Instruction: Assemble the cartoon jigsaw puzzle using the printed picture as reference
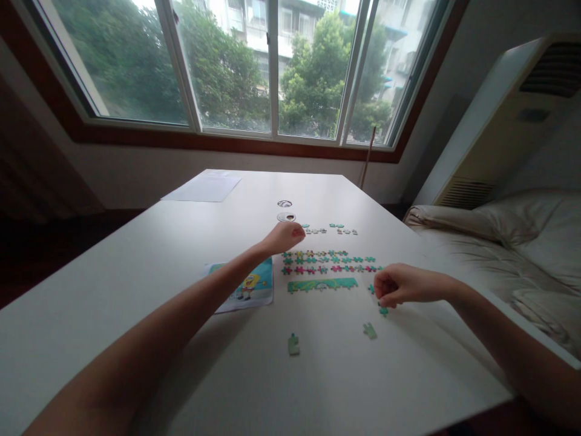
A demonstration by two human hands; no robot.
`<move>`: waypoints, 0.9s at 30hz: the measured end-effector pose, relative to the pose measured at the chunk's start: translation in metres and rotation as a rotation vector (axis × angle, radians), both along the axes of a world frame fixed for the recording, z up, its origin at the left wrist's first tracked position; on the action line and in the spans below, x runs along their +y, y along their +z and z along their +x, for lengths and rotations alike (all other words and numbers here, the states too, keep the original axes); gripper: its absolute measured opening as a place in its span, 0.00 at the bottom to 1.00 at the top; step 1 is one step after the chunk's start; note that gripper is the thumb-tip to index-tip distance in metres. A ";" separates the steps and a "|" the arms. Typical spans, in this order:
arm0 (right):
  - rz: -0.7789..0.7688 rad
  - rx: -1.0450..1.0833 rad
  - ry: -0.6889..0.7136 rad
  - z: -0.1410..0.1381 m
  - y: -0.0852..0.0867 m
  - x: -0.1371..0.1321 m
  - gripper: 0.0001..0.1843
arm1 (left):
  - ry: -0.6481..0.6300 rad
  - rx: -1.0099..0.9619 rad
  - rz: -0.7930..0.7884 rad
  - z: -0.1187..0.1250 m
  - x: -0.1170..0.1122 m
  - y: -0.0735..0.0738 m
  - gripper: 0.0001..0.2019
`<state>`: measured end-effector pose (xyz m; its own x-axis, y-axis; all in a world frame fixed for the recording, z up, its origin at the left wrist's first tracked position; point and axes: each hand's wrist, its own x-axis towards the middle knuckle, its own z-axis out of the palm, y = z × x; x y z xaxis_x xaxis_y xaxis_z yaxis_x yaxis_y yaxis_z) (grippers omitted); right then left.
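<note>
On the white table [136, 284] lie rows of small teal and pink jigsaw pieces [329, 264], with a joined teal strip [322, 284] below them. My left hand [284, 236] reaches out over the far rows, fingers curled closed beside a small group of pieces [330, 230]; what it holds is hidden. My right hand [397, 284] rests closed at the right end of the rows, pinching a teal piece [384, 310] against the table. Two loose pieces [293, 344] [370, 330] lie nearer to me.
A picture card with a cartoon figure [252, 287] lies under my left forearm. A sheet of paper [202, 188] is at the far left corner, two round cable holes [285, 216] mid-table. A bed with pillows [499, 242] and an air-conditioning unit [512, 121] stand on the right.
</note>
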<state>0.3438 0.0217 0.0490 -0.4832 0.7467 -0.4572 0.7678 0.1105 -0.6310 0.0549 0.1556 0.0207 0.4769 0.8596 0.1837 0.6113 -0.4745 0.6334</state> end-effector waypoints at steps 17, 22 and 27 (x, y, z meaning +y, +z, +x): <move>0.304 -0.128 -0.031 -0.007 -0.005 0.007 0.15 | 0.263 0.251 -0.006 0.032 0.075 -0.022 0.14; 0.337 -0.088 -0.065 -0.007 -0.003 0.009 0.19 | 0.278 0.256 -0.022 0.036 0.077 -0.022 0.14; 0.371 -0.040 -0.098 -0.010 -0.004 0.010 0.19 | 0.290 0.218 -0.058 0.036 0.079 -0.022 0.14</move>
